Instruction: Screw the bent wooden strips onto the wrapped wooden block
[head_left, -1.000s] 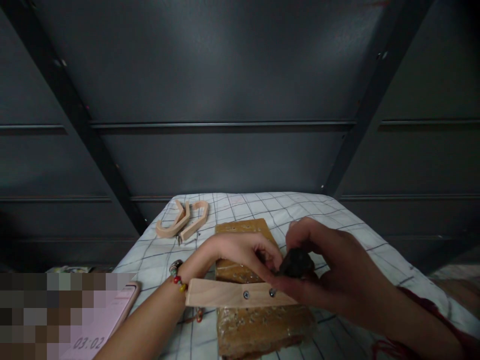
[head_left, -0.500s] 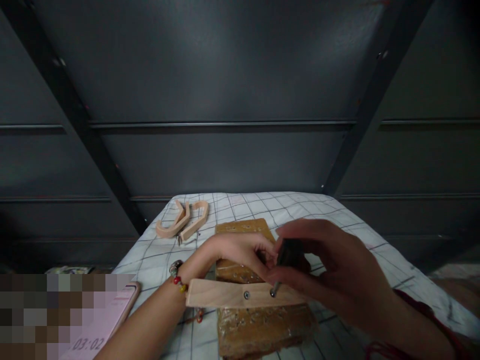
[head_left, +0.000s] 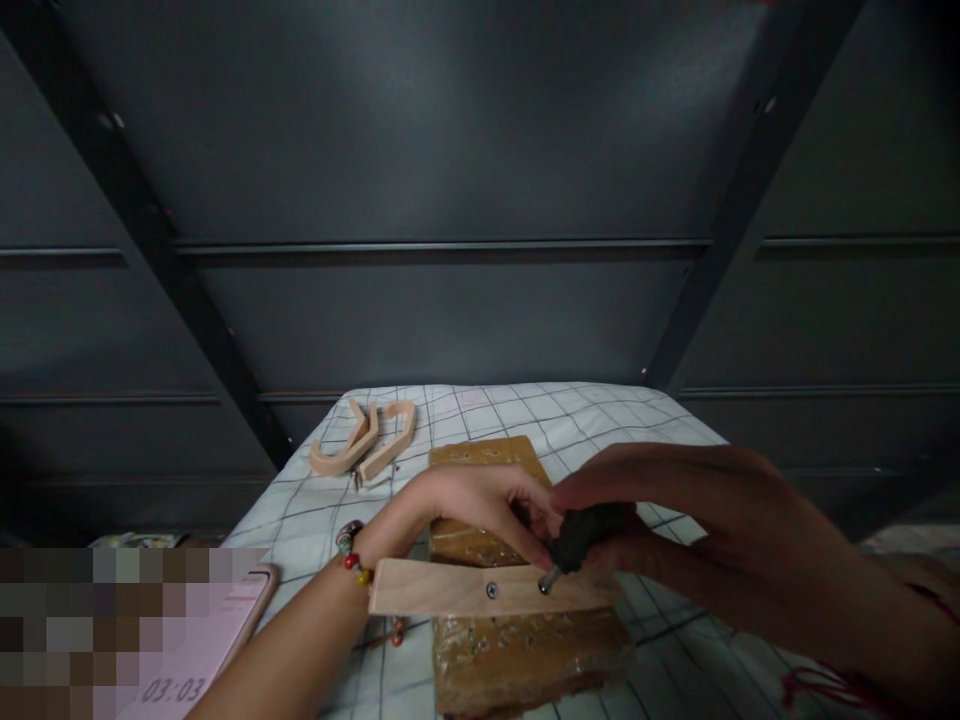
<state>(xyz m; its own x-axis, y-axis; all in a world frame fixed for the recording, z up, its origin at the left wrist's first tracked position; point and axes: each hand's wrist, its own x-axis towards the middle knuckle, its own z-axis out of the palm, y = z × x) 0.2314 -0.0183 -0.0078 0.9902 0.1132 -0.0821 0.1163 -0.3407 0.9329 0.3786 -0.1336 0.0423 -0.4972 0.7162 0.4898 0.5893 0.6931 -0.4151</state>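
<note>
A pale wooden strip [head_left: 457, 589] with two screws in it lies across a brown plastic-wrapped block [head_left: 517, 655] on a checked cloth. My right hand [head_left: 675, 520] is closed on a short black-handled screwdriver [head_left: 581, 535], tilted, with its metal tip on the right-hand screw [head_left: 545, 584]. My left hand [head_left: 480, 505], with a beaded bracelet at the wrist, rests on the strip and block just left of the tool, fingers curled and pinched near the tool's tip.
Two curved wooden pieces [head_left: 365, 440] lie at the far left of the cloth-covered surface [head_left: 600, 415]. A pink phone [head_left: 202, 650] showing a timer sits at the lower left. Dark panelled wall with diagonal beams stands behind.
My right hand has turned and flattened out, bringing the screwdriver from upright in front of the palm down to a slant on the right screw. The phone timer went from 03:02 to 03:03.
</note>
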